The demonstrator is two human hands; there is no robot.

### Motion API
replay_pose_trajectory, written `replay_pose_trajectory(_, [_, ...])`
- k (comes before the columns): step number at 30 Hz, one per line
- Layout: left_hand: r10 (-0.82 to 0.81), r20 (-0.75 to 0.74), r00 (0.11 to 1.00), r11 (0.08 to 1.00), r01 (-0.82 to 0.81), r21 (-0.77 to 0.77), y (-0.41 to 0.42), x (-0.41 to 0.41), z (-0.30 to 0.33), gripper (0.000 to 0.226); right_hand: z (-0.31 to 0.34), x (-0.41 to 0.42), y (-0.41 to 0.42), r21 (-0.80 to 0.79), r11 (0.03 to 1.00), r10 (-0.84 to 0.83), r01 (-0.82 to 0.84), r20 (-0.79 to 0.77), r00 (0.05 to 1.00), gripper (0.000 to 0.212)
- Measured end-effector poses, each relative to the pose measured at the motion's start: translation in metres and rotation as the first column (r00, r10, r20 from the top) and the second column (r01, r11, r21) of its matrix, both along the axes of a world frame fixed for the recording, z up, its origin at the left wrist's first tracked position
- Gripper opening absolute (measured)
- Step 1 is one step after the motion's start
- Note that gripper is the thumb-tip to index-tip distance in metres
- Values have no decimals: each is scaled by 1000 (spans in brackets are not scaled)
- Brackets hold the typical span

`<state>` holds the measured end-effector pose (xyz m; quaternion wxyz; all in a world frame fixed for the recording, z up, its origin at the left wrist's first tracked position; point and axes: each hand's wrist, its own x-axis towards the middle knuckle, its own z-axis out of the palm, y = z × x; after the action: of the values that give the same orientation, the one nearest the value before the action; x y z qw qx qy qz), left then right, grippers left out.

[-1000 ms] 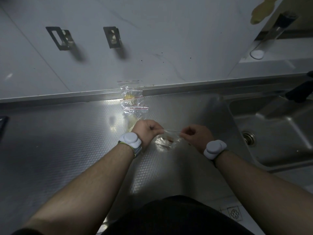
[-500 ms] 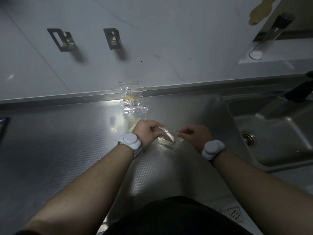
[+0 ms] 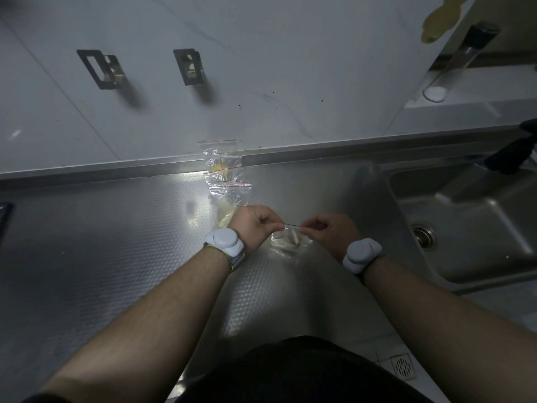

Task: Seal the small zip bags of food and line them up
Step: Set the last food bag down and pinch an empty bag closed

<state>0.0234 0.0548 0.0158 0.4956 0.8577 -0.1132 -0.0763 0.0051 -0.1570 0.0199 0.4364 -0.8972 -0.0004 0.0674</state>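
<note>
Small zip bags: we count one in hand and at least three more lying in a row on the steel bench point(image 3: 116, 242), running from the back wall toward us, though they overlap and the exact number is hard to tell. The held bag point(image 3: 290, 239) hangs just above the bench between our two hands, with pale food pieces inside. Our left hand point(image 3: 255, 225) pinches the left end of its zip strip, grip pressed together on it; our right hand point(image 3: 331, 232) pinches the right end the same way, so the strip is stretched taut between them. Each wrist carries one grey band, two in all. The row of bags point(image 3: 226, 181) shows red zip lines and yellowish contents. One sink point(image 3: 476, 228) sits to the right, and two metal brackets point(image 3: 189, 66) hang on the wall. Compared with half a second ago, our hands are closer together and the bag hangs lower beneath the strip.
</note>
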Motion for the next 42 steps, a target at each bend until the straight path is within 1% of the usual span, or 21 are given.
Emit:
replay_pose_trajectory(2, [-12, -5, 1000, 1000, 12, 18, -1, 0, 1, 5, 1, 0, 0, -26, 1000, 10, -10, 16, 1000, 19])
replay_pose_trajectory(4, [-8, -22, 1000, 1000, 8, 22, -2, 1, 1, 7, 2, 2, 0, -58, 998, 19, -17, 23, 1000, 6])
replay_pose_trajectory(7, [2, -22, 1000, 1000, -1, 26, -6, 1, 1, 16, 4, 2, -1, -75, 997, 19, -16, 41, 999, 16])
replay_pose_trajectory(9, [-33, 13, 999, 999, 33, 37, -7, 1, 0, 18, 5, 2, -1, -74, 997, 28, -25, 35, 999, 14])
replay_pose_trajectory(11, [-69, 37, 997, 997, 67, 39, -8, 1, 1, 11, 6, 1, 0, -55, 998, 27, -25, 44, 999, 11])
replay_pose_trajectory(14, [-81, 65, 995, 996, 78, 50, -9, 2, 2, 3, 7, 1, 2, -31, 999, 36, -35, 56, 998, 10])
replay_pose_trajectory(19, [-105, 75, 992, 994, 101, 46, -10, 2, 4, 4, 11, 2, 7, -21, 997, 71, -70, 56, 996, 8])
replay_pose_trajectory(23, [-107, 56, 993, 993, 104, 61, -10, 5, 4, 3, 13, 4, 8, -71, 994, 88, -82, 82, 993, 7])
replay_pose_trajectory(26, [-97, 50, 994, 994, 94, 54, -11, 5, 5, 11, 15, 5, 8, -97, 991, 103, -95, 85, 991, 6])
replay_pose_trajectory(28, [-97, 49, 994, 995, 95, 35, -12, 6, 6, 13, 16, 5, 8, -86, 991, 109, -102, 79, 991, 7])
replay_pose_trajectory(31, [-109, 64, 992, 993, 107, 45, -13, 7, 8, 6, 17, 6, 8, -84, 990, 118, -113, 66, 991, 8])
replay_pose_trajectory(35, [-132, 90, 987, 990, 128, 52, -14, 6, 10, 7, 18, 6, 7, -92, 987, 136, -130, 60, 989, 5])
replay_pose_trajectory(42, [-90, 66, 994, 994, 85, 72, -16, 3, 8, 2, 16, 4, 11, -147, 980, 151, -136, 98, 984, 7])
